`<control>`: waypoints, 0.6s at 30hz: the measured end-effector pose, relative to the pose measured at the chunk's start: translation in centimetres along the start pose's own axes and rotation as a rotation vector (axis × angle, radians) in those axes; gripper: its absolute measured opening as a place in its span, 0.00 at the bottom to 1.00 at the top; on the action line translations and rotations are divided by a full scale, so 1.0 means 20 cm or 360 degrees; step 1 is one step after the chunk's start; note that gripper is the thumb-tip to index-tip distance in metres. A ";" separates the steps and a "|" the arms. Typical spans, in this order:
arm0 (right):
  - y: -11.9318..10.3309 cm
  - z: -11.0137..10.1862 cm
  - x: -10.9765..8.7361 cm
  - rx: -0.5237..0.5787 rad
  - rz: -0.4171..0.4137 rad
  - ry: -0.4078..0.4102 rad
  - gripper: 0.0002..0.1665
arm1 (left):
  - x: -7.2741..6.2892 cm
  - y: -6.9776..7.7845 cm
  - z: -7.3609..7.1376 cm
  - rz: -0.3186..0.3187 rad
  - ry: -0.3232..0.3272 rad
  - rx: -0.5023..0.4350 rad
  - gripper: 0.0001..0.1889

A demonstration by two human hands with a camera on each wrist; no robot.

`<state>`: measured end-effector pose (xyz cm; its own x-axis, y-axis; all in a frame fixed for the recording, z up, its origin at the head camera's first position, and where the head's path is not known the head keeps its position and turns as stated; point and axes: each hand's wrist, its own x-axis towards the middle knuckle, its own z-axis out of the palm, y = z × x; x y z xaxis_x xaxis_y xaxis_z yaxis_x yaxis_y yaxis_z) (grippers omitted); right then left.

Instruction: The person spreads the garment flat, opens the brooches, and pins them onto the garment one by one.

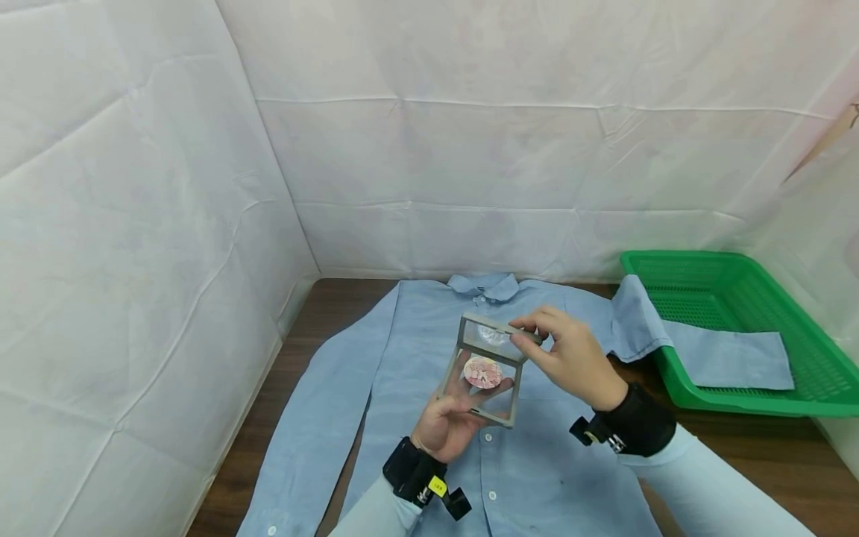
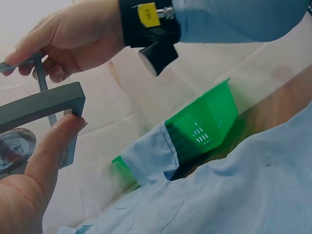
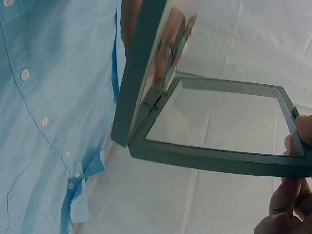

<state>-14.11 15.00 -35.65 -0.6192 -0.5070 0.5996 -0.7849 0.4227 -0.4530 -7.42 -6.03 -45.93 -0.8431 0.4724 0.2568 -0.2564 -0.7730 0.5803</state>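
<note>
A square, grey-rimmed clear display case is held hinged open above the blue shirt. A round pink, picture-printed badge sits in its lower half, seen against the clear film. My left hand grips this lower half from below, thumb on the near rim and fingers showing through the film. With thumb and fingers, my right hand pinches the far edge of the raised half. In the right wrist view, the two grey rims stand well apart at the hinge, and the raised half's clear film holds nothing.
Beneath both hands, a light blue button-up shirt lies spread on the dark wooden table. Its right-side sleeve drapes into a green plastic basket on the right. White cloth walls enclose the left and back.
</note>
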 end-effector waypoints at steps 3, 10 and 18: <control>0.03 -0.01 0.03 0.0022 -0.0006 0.0027 0.11 | 0.00 0.00 0.01 -0.0005 -0.0003 -0.0010 0.44; 0.11 0.00 0.07 0.0078 0.0022 0.0146 0.12 | -0.01 -0.01 0.01 -0.0015 -0.0009 -0.0049 0.44; 0.37 0.10 0.02 0.0324 0.0142 0.0217 0.15 | -0.02 -0.02 0.01 -0.0003 -0.0088 -0.0039 0.44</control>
<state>-20.22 16.32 -40.10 -0.6880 -0.3630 0.6284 -0.7245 0.2941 -0.6234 -6.93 -5.75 -46.08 -0.8153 0.4960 0.2988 -0.2699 -0.7820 0.5618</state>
